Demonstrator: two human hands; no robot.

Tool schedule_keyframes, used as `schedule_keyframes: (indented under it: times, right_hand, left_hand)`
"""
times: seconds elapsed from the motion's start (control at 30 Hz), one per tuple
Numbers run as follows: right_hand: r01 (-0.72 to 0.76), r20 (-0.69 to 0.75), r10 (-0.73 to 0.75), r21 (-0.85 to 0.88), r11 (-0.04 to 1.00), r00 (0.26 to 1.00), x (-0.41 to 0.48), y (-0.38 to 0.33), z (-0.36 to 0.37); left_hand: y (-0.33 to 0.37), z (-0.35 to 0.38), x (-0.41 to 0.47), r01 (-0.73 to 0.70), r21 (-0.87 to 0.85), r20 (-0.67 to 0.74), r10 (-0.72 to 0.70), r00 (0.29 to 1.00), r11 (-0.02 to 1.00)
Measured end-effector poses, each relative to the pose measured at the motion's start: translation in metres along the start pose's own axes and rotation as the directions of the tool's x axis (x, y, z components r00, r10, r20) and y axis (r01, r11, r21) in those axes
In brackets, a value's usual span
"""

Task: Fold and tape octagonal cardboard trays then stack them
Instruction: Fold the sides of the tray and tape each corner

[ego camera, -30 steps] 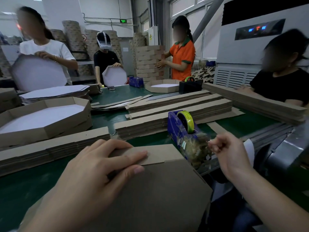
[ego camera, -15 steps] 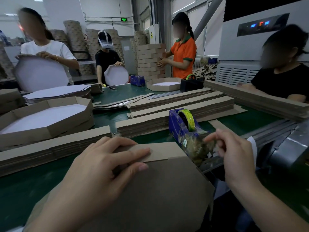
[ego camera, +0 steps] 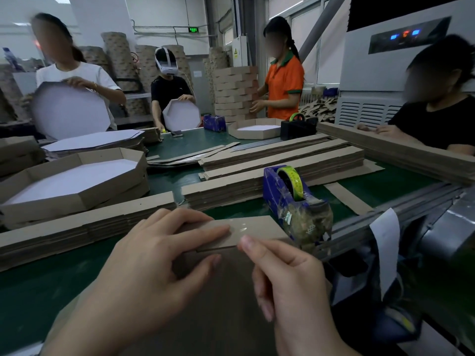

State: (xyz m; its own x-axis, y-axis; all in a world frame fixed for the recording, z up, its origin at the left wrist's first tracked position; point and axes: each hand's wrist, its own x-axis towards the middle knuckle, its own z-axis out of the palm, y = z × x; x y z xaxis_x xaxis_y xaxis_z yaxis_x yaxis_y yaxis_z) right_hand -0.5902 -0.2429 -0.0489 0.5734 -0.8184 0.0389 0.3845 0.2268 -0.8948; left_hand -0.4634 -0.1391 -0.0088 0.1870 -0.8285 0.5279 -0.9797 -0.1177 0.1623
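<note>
Cardboard tray (ego camera: 205,317), underside up, is held at the green table's (ego camera: 38,291) near edge. Its flap (ego camera: 259,228) is pressed down by the left hand's (ego camera: 151,265) straight fingers; a clear tape strip (ego camera: 239,226) is pinched against it by the curled right hand (ego camera: 290,283).

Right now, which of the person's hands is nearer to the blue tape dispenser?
Right. The right hand is just in front of the tape dispenser, its fingertip at the cardboard flap beside it. The left hand rests on the same flap farther left.
</note>
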Motion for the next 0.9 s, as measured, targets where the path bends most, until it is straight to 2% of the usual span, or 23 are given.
schedule_keyframes:
  times: [0.2,0.4,0.5,0.6,0.77,0.9]
  right_hand:
    - [-0.091,-0.077,0.095,0.053,0.994,0.993,-0.003,0.002,0.006]
    - [-0.162,-0.087,0.167,0.061,0.985,0.982,-0.006,0.004,0.007]
    - [-0.184,-0.06,0.186,0.033,0.982,0.981,-0.008,0.003,0.003]
    - [-0.177,-0.017,0.176,-0.019,0.984,0.984,-0.009,0.001,0.0]
    - [-0.15,0.078,0.16,-0.122,0.981,0.984,-0.006,0.001,-0.006]
    - [-0.139,0.129,0.155,-0.127,0.982,0.979,-0.004,0.0,-0.005]
  left_hand:
    - [0.0,0.002,0.001,-0.015,0.007,0.0,0.015,1.0,1.0]
    - [0.001,0.002,0.0,-0.038,-0.015,-0.023,0.037,0.999,0.999]
    - [0.003,-0.002,-0.001,-0.045,-0.029,-0.003,0.045,0.999,0.999]
    - [0.005,-0.008,-0.001,-0.084,0.013,0.119,0.082,0.989,0.996]
    - [0.004,-0.017,0.002,-0.021,0.021,0.237,0.015,0.971,1.0]
    - [0.01,-0.015,0.011,0.068,-0.037,0.176,-0.061,0.983,0.997]
